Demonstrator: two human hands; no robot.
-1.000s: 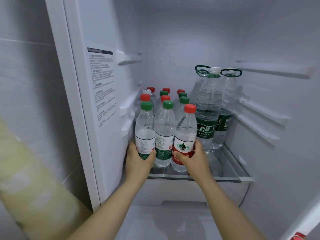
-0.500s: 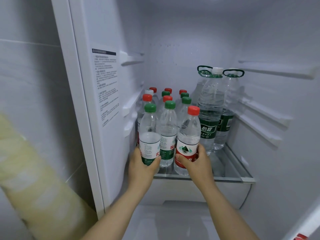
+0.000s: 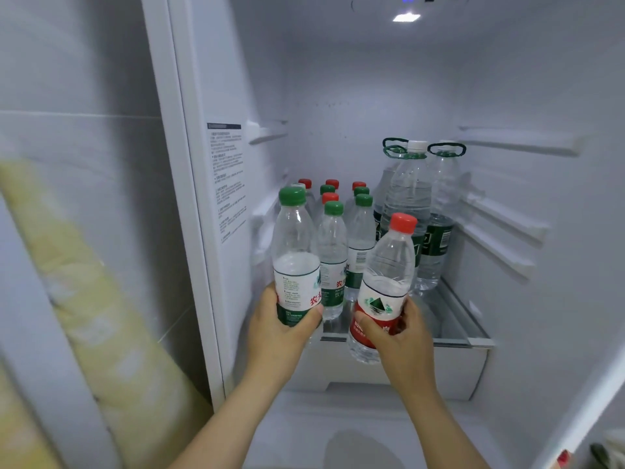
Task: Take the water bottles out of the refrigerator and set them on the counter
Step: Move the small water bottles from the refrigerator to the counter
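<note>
We hold 2 small bottles. Our left hand [image 3: 280,328] wraps its fingers around the lower label of the green-capped bottle [image 3: 296,262]; our right hand [image 3: 395,336] pinches the red-capped bottle [image 3: 384,292] at its red label, thumb in front, tilted right. Both hang in front of the glass shelf [image 3: 449,319]. Beyond our fingers, on that shelf, stand 8 small bottles [image 3: 333,262] that we can count, 4 green-capped and 4 red-capped, and 3 large jugs [image 3: 411,194] to their right.

The left hand [image 3: 282,328] hides the green-capped bottle's [image 3: 296,255] base, rear bottles [image 3: 333,191] show only caps, and the wall label's [image 3: 227,177] print is unreadable.
</note>
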